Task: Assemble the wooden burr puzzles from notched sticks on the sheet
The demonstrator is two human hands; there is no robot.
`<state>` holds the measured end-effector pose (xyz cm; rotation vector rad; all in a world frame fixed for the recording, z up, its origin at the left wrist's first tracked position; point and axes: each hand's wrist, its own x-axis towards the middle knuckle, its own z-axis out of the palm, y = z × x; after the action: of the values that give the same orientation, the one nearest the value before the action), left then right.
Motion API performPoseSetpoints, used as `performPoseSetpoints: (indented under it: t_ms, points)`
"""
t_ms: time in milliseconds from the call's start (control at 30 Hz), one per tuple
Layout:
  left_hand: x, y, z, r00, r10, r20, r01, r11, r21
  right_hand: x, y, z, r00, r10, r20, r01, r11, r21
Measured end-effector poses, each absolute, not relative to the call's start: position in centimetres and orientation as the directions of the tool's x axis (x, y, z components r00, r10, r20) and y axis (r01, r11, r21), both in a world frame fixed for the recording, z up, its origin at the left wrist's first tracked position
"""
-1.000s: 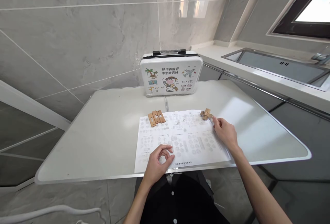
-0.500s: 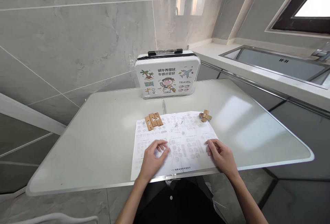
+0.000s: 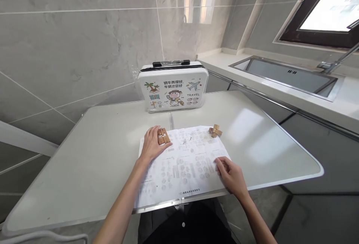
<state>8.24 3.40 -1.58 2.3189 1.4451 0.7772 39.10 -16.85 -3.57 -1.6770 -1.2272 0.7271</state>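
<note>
Pale table, case at twelve o'clock, sink at two, left hand spread around blocks, right hand loosely curled

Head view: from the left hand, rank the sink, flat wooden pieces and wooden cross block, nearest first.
1. Flat wooden pieces: right at the left hand.
2. Wooden cross block: at the far right corner of the printed sheet.
3. Sink: far right, set in the counter.

Flat orange-brown wooden pieces; a cross-shaped wooden cluster in tan and darker brown; a white paper sheet patterned with grey diagrams; a white rectangular case with multicoloured cartoons.
</note>
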Motion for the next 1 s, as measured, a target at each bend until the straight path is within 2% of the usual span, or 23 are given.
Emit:
performPoseSetpoints:
  t_ms: [200,633,833,1000]
  points:
    - [7.7,3.9,-2.1,0.434,0.867,0.247,0.715,-0.498,0.492,39.0,-16.9,-3.2,0.321,0.947,0.027,0.406,-0.112,-0.907]
    - [7.7,3.0,-1.5,0.498,0.806,0.320,0.705,-0.591,0.391,39.0,-16.9,-3.2,0.339,0.941,-0.024,0.411,-0.171,-0.895]
    - [9.2,-0.7,-1.4,0.581,0.762,0.284,0.643,-0.645,0.413,39.0,-17.1,-3.0,0.336,0.941,-0.037,0.423,-0.186,-0.887]
    - [10.7,-4.1,-1.2,0.670,0.707,0.227,0.550,-0.677,0.488,39.1,-17.1,-2.9,0.331,0.943,-0.026,0.445,-0.181,-0.877]
